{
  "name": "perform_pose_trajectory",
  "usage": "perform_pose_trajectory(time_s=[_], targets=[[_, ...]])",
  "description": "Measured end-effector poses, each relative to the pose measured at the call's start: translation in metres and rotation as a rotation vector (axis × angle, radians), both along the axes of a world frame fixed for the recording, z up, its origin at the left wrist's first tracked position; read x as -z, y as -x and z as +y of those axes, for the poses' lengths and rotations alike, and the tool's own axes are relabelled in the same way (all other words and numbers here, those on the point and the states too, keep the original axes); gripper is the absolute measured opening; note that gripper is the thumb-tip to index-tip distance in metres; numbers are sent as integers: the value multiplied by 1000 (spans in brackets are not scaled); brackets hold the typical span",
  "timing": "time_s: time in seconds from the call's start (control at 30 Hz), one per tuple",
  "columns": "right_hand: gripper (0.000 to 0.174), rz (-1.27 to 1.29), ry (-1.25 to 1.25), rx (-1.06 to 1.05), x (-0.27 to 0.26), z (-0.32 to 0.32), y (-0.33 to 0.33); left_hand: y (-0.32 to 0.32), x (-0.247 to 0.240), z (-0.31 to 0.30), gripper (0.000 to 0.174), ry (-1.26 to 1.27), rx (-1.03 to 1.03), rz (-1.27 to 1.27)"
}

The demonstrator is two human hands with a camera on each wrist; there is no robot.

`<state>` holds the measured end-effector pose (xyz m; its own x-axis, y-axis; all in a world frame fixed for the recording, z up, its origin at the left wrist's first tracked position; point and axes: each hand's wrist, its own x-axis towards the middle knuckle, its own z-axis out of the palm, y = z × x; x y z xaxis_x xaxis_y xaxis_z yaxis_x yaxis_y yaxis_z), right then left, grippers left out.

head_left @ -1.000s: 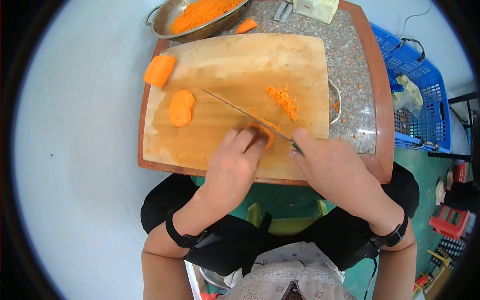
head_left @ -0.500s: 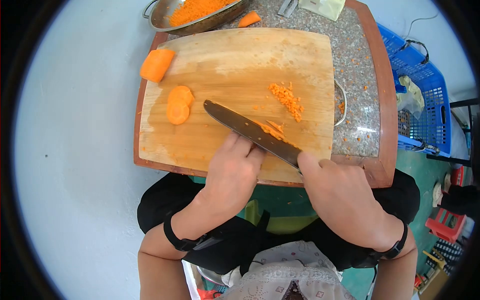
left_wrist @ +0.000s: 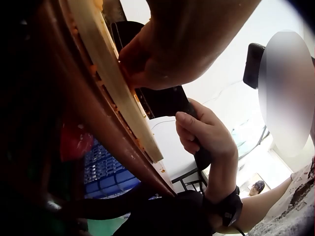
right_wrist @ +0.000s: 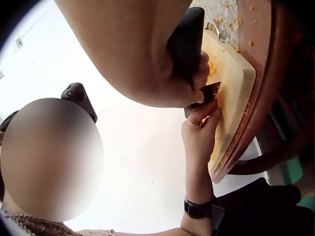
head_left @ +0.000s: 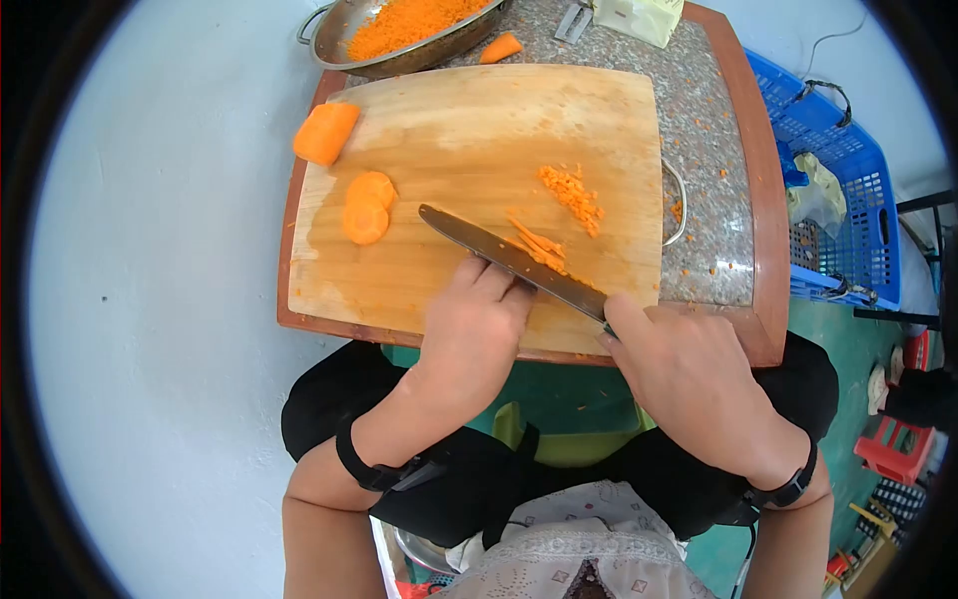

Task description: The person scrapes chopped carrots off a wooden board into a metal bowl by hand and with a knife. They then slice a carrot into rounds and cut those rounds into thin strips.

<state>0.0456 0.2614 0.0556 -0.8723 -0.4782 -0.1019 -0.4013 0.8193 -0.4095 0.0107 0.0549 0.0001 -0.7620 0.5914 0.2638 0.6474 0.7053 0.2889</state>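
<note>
My right hand (head_left: 684, 374) grips the black handle of a kitchen knife (head_left: 509, 255). Its dark blade slants over the wooden cutting board (head_left: 479, 120) at the front. Against the near side of the blade, my left hand (head_left: 474, 324) has its fingers bent down on a carrot piece (right_wrist: 218, 102), mostly hidden by fingers and blade. Thin carrot strips (head_left: 539, 245) lie along the far side of the knife. Beyond them is a small heap of diced carrot (head_left: 572, 198). Overlapping carrot slices (head_left: 366, 222) rest toward the board's left side.
A thick carrot chunk (head_left: 326, 134) sits at the board's upper left corner. Behind the board stand a metal pan (head_left: 399, 65) of shredded carrot and a small carrot end (head_left: 501, 48). A metal loop handle (head_left: 682, 205) projects at the right. A blue crate (head_left: 858, 170) stands beside the table.
The knife has tilted so its blade face shows and now covers the carrot piece under my left fingers. More cut strips have appeared beyond the blade. Both hands stay near the same spot.
</note>
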Motion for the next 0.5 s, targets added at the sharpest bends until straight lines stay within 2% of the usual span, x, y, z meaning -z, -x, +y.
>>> perform_pose_trajectory(time_s=[0.2, 0.37, 0.5], targets=[[14, -3, -23, -8, 2, -1, 2, -3, -4, 0, 30, 3, 25, -39], [14, 50, -31, -3, 10, -18, 12, -3, -4, -5, 30, -12, -41, -123], [11, 25, 45, 19, 11, -20, 19, 1, -1, -1, 23, -19, -21, 19]])
